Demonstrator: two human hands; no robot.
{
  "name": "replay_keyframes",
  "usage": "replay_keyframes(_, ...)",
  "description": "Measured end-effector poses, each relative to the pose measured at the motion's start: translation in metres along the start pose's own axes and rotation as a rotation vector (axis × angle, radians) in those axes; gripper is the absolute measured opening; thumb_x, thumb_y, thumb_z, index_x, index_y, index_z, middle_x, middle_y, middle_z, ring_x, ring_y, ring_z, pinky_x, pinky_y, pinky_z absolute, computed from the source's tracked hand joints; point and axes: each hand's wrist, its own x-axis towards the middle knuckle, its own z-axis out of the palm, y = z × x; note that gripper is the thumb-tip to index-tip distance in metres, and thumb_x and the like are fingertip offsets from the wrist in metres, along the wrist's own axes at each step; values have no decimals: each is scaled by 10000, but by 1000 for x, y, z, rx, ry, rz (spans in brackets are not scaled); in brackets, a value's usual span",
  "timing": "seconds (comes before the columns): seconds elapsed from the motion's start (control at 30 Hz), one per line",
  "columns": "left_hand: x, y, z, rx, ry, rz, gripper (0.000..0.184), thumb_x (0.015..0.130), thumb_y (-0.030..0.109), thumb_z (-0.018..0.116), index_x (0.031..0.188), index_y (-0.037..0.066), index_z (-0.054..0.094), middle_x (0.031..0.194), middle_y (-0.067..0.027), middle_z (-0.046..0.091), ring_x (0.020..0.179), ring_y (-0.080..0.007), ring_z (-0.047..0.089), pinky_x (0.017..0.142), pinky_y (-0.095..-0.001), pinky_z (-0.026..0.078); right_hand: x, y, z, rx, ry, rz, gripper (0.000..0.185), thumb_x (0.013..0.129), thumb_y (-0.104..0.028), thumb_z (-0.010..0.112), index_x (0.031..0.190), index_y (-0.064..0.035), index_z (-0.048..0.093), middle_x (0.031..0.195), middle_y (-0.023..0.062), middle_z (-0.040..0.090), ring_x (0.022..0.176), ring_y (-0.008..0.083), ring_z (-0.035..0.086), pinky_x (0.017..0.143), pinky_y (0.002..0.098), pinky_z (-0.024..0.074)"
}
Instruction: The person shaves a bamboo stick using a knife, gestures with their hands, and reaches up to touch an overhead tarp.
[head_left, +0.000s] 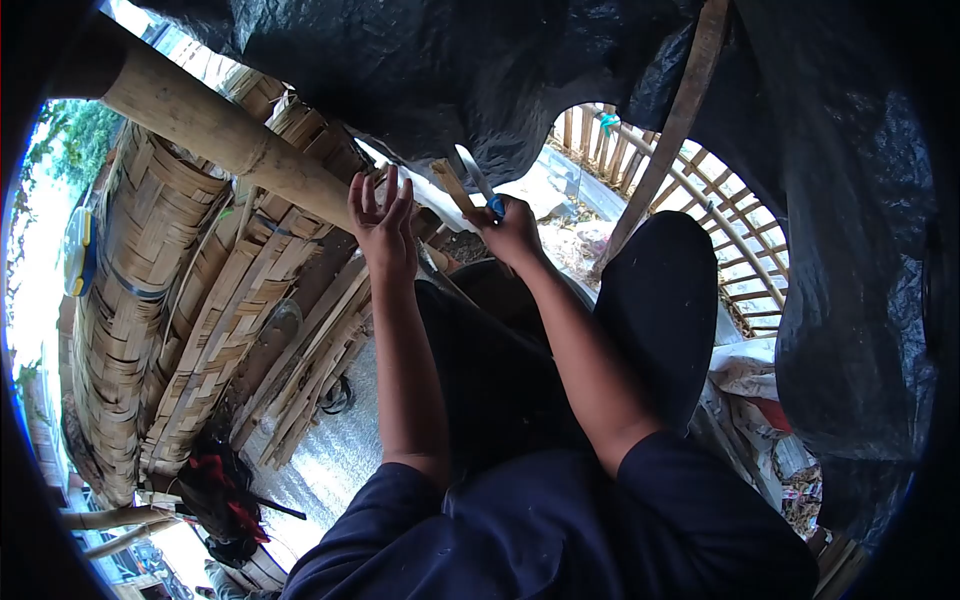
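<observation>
My left hand (383, 232) is raised, its fingers apart and slightly bent, and nothing shows in it. It is nearest to the thick bamboo pole (215, 120) that slants down from the upper left. My right hand (514, 236) is closed around a knife with a blue handle (496, 206); its pale blade (470, 168) points up and away from me. A flat bamboo strip (453, 187) stands next to the blade, its lower end at the same hand. Whether the fingers also grip the strip is hard to make out.
Rolled woven bamboo matting (120, 330) stands on the left, with split bamboo strips (325, 350) beside it. Black plastic sheeting (850, 250) hangs above and at the right. A wooden pole (675, 125) slants past my knee (660, 300), before a bamboo lattice (735, 240).
</observation>
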Motion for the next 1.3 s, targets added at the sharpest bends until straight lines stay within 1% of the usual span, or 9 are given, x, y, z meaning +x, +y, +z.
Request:
replay_keyframes(0.43,-14,-27,-18,-170,-178,13,773,780,-175,573,1434,103,269,1529,-151,187,1391,-379,279,1102,-431,345,5,3,-4,220,102,-158,261,772,-123,737,684,-29,509,597,61,546,549,149,492,567,318,431)
replay_keyframes(0.5,-16,-25,-21,-174,-162,6,767,775,-180,560,1433,107,290,1517,-154,219,1396,-366,273,1110,-406,335,4,-31,-14,246,121,-197,330,776,-193,772,677,-27,505,574,38,506,536,119,421,546,300,411)
replay_keyframes(0.63,-16,-23,-26,-175,-141,-19,763,763,-177,559,1427,115,323,1503,-148,262,1401,-349,272,1119,-390,317,23,-65,-38,166,32,-259,335,769,-224,785,701,-15,532,585,77,553,519,150,489,539,314,432)
replay_keyframes(0.73,-12,-25,-30,-186,-163,-16,745,784,-196,540,1417,114,300,1523,-136,222,1391,-363,289,1095,-426,359,-1,-114,-74,-18,-139,-171,322,866,-58,666,687,-74,399,718,65,628,693,128,662,619,271,514)
replay_keyframes(0.83,-12,-25,-26,-155,-212,-33,733,791,-199,516,1413,128,309,1530,-124,222,1393,-355,288,1098,-432,353,-3,-84,-79,112,-173,-195,218,823,-90,708,724,-27,525,593,52,557,605,136,649,559,297,487)
replay_keyframes(1.03,-12,-26,-9,-48,-207,-82,680,777,-184,566,1353,124,376,1522,-112,264,1393,-342,298,1083,-445,358,-5,-34,-44,-35,-203,-89,162,798,-26,665,734,6,520,654,118,613,635,222,667,589,353,493)
replay_keyframes(1.13,-6,-26,-9,-104,-216,-10,649,787,-176,577,1341,131,436,1519,-132,269,1403,-335,270,983,-287,466,1,-17,-24,-60,-229,-173,242,806,24,658,698,-20,446,668,82,601,636,152,662,549,310,495)
replay_keyframes(1.27,-3,-20,-15,-148,-263,45,669,766,-180,588,1339,135,449,1513,-161,266,1411,-330,250,946,-250,487,1,-10,-14,-38,-263,-92,246,805,18,669,702,-20,449,674,93,611,653,174,682,554,317,499)
replay_keyframes(1.3,-4,-18,-13,-141,-259,47,669,766,-180,588,1339,135,449,1513,-161,266,1411,-330,250,946,-250,487,2,-10,-13,-79,-247,-81,223,778,-31,701,712,-16,489,692,126,626,684,256,670,586,361,490)
